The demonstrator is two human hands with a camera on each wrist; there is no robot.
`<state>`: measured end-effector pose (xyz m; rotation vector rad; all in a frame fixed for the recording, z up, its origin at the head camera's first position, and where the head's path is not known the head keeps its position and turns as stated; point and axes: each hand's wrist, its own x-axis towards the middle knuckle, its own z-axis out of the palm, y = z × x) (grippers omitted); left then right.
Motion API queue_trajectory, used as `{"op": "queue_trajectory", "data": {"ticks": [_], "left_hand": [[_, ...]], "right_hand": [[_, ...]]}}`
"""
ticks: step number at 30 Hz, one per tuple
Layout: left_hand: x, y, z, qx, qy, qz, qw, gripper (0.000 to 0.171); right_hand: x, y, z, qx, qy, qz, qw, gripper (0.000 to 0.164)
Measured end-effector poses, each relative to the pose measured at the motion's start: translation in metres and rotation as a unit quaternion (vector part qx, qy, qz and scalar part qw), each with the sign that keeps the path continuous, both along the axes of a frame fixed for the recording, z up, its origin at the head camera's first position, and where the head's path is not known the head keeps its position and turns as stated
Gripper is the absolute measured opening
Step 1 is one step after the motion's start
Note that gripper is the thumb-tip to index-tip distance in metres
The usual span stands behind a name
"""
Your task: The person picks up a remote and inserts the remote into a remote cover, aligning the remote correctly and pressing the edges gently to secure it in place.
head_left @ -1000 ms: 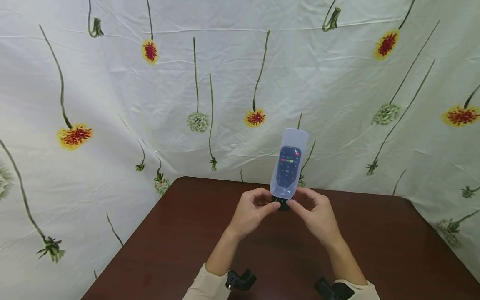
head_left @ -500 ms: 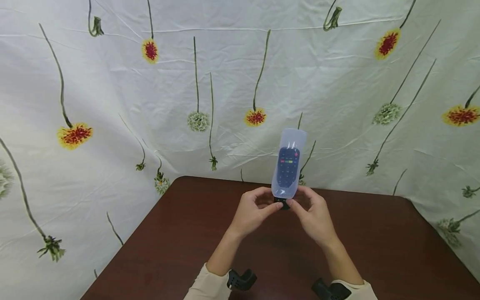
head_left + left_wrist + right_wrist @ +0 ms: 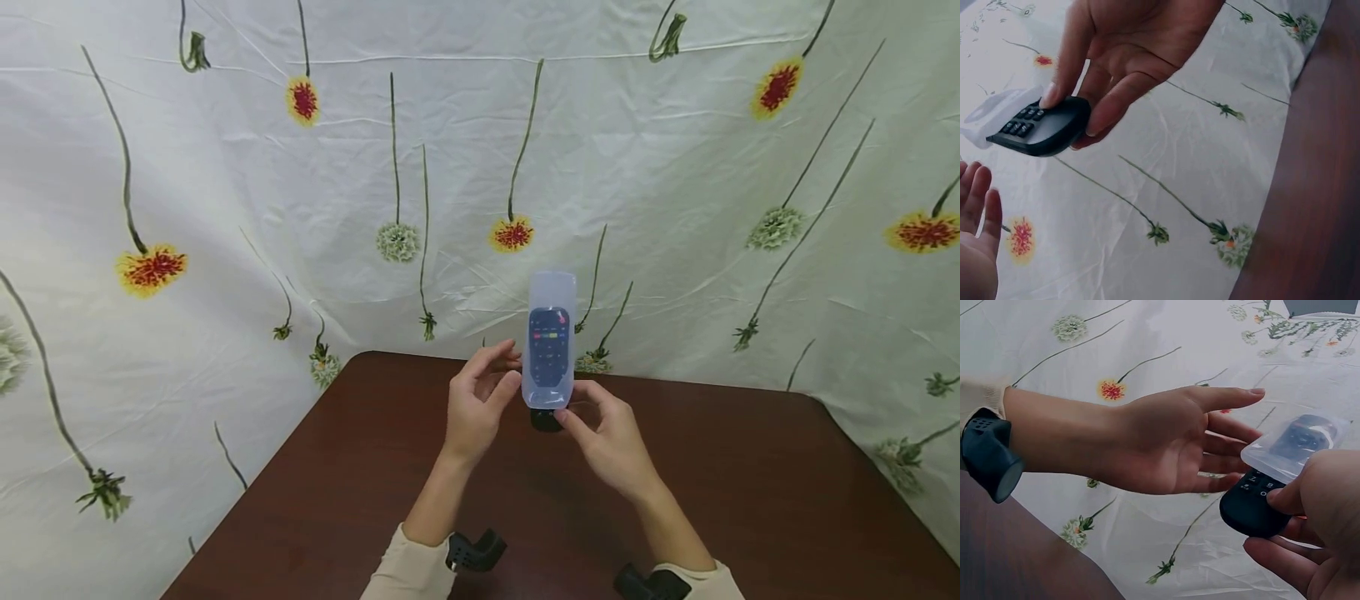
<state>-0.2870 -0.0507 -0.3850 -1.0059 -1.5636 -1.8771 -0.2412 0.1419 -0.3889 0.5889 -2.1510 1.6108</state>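
A black remote control (image 3: 546, 420) stands nearly upright over the table, its upper part inside a clear, milky plastic cover (image 3: 552, 288). The bare lower end sticks out of the cover. My right hand (image 3: 611, 437) pinches that end, thumb on the buttons and fingers behind, as the right wrist view shows on the remote (image 3: 1250, 509). My left hand (image 3: 472, 408) is just left of the cover, its fingers extended and holding nothing. In the right wrist view this left hand (image 3: 1172, 437) has its palm turned toward the remote.
A dark brown table (image 3: 360, 500) lies beneath both hands. Behind and beside it hangs a white cloth (image 3: 450, 108) printed with flowers. Black wrist devices (image 3: 476, 552) sit at the cream sleeves (image 3: 412, 567).
The left hand has let go of the remote's lower end and moved left and up. The right hand has brought the remote with its cover slightly left and down, now straighter upright.
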Motion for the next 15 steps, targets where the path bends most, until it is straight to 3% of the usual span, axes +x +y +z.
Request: {"op": "queue_trajectory", "data": {"ticks": [7,15], "left_hand": [[0.0020,-0.0001,0.0059,0.064,-0.022,0.072,0.9951,0.021],[0.0035,-0.0005,0.0068,0.073,-0.064,0.094,0.9909,0.016]], "right_hand": [[0.0007,-0.0028,-0.0015,0.053,0.005,0.003,0.999,0.027],[0.0008,-0.0039,-0.0021,0.058,-0.006,0.020,0.998,0.029]]}}
